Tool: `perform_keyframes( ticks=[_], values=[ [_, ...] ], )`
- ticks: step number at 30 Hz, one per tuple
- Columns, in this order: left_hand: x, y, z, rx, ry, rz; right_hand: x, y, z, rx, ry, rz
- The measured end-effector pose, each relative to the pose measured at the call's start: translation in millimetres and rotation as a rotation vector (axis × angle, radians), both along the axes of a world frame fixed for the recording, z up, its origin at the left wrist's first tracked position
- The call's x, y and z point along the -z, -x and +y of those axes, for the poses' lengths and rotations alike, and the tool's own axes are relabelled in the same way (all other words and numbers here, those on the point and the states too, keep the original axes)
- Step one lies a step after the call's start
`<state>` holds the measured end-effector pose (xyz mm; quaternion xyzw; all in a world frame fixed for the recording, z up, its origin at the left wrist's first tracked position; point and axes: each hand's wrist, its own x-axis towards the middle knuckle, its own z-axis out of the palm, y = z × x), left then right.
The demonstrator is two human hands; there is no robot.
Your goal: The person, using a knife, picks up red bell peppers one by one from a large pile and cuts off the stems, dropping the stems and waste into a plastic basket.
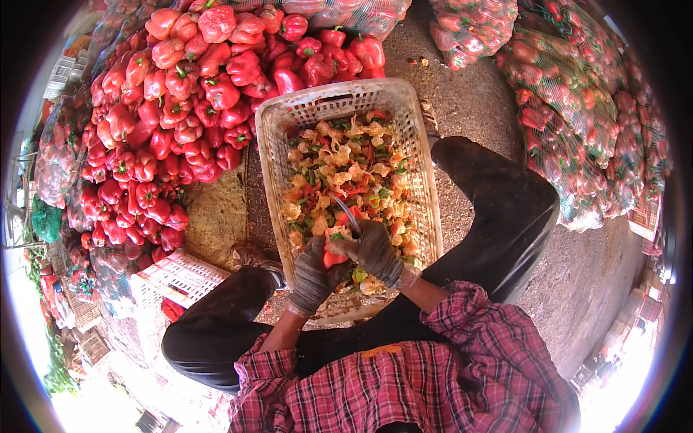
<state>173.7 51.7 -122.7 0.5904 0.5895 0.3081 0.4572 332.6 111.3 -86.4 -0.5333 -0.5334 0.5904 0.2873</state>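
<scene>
Both my hands wear dark knit gloves and meet over the near half of a plastic crate (433,178) between my legs. My left hand (315,276) is closed around a red bell pepper (333,254) that appears cut open. My right hand (373,253) grips a knife whose curved blade (346,212) points up and away from me; its handle is hidden in the glove. The fingers of this hand touch the pepper. Pale pepper cores with seeds (338,157), green stems and red scraps lie in the crate beneath.
A large heap of whole red bell peppers (178,119) lies left of and beyond the crate. Mesh sacks of peppers (568,103) stand at the right, with more at the top. A white perforated crate (181,273) sits beside my left leg.
</scene>
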Motion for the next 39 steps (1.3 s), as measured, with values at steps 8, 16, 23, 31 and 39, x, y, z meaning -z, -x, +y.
perform_keyframes(
  ticks=[8,16,23,31,39],
  values=[
    [-1.0,-5.1,-4.0,-0.155,-0.01,-0.257,29.2,4.8,3.9,0.367,0.698,0.718],
    [-77.3,175.4,-32.5,-0.684,-0.017,-0.111,52.8,-14.7,27.5,0.43,0.539,0.505],
    [-144.3,385.4,-127.8,-0.45,0.534,1.134,78.5,-3.9,34.1,0.697,0.708,0.441],
    [125.7,469.9,10.7,-0.867,0.503,0.264,79.6,32.9,45.9,0.565,0.676,0.245],
    [287.0,518.7,69.0,-1.322,0.369,0.801,89.1,48.7,54.0,0.581,0.697,0.164]
  ],
)
